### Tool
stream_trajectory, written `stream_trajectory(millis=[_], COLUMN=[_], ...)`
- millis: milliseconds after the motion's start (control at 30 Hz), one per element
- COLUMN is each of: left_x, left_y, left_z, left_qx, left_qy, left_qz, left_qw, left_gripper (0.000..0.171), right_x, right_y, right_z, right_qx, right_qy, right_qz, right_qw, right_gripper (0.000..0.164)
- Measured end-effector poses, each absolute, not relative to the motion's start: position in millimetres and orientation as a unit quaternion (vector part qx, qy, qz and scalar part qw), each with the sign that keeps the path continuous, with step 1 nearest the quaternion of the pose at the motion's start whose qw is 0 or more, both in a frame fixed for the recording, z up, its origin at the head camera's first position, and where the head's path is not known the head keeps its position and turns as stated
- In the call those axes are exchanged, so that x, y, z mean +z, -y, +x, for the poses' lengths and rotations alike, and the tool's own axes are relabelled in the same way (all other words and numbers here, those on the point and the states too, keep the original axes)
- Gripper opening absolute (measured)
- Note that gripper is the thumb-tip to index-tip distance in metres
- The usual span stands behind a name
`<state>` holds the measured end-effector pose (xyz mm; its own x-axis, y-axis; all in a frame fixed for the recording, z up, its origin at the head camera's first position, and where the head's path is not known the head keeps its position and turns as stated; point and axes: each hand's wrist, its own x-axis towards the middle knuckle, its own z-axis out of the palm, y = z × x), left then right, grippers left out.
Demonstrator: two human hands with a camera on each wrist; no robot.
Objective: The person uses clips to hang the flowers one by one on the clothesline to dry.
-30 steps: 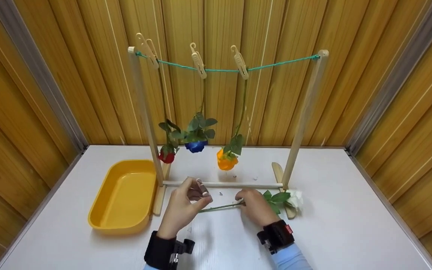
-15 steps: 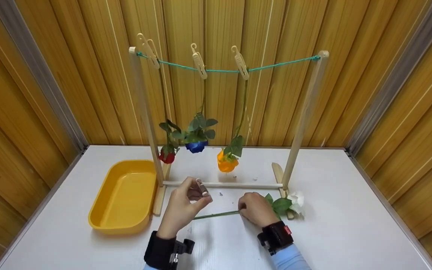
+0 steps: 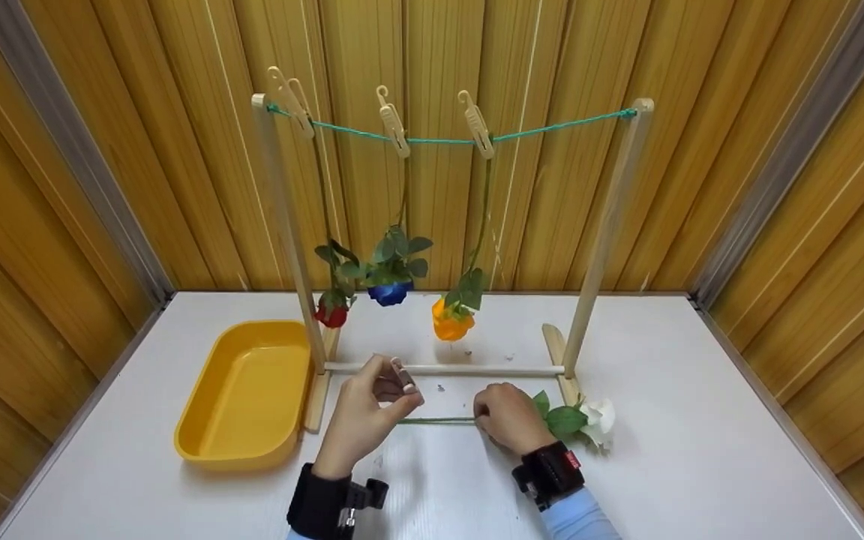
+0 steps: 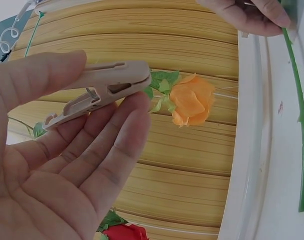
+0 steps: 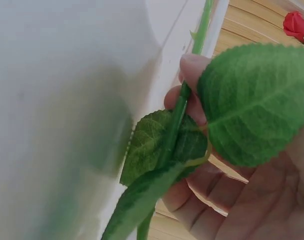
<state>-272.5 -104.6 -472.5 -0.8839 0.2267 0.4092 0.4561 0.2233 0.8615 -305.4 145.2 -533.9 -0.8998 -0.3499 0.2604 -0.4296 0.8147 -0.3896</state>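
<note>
Between thumb and fingers, my left hand (image 3: 361,416) holds a beige clothespin (image 4: 104,85), its jaws closed with nothing in them. My right hand (image 3: 511,416) pinches the green stem (image 5: 179,110) of a white artificial rose (image 3: 598,424). That rose lies low over the table, its bloom to the right and its stem end pointing toward the left hand. Leaves cover part of the right fingers in the right wrist view. Beyond the hands, a red rose (image 3: 332,311), a blue rose (image 3: 390,291) and an orange rose (image 3: 452,321) hang upside down from a line.
A wooden frame (image 3: 603,240) carries the green cord (image 3: 559,129), with clothespins (image 3: 394,124) clipped on it. Its bottom bar (image 3: 492,370) runs just behind my hands. To the left stands a yellow tub (image 3: 244,397) on the white table (image 3: 702,450). Wood-patterned walls enclose the back and sides.
My right hand has shifted the white rose slightly toward me, and its stem has swung down, then back up to nearly level. The left hand stays put with the clothespin.
</note>
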Motion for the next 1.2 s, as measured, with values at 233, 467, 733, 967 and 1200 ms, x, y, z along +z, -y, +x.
stream_trajectory(millis=[233,467,733,967,1200], left_x=[-472,-473,-472,-470,-470], left_y=[102,99,98,101,103], left_z=[-272,-274,-274,-273,-274], left_qx=[-0.587,-0.581,-0.589,-0.617,-0.627], left_qy=[0.771,0.78,0.772,0.754,0.749], left_qz=[-0.225,-0.213,-0.208,-0.201,-0.196], left_qw=[0.101,0.097,0.114,0.104,0.091], left_gripper=[0.029,0.03,0.03,0.049,0.05], right_x=[-536,-537,-526,-512,-500], right_y=[-141,-134,-137,-143,-147], right_z=[-306,-307,-308,-307,-304], right_qx=[0.232,0.234,0.281,0.328,0.364], right_qy=[0.937,0.923,0.911,0.893,0.875], right_qz=[0.243,0.294,0.279,0.257,0.243], right_qw=[0.097,0.082,0.115,0.169,0.205], right_gripper=[0.012,0.014,0.019,0.017,0.016])
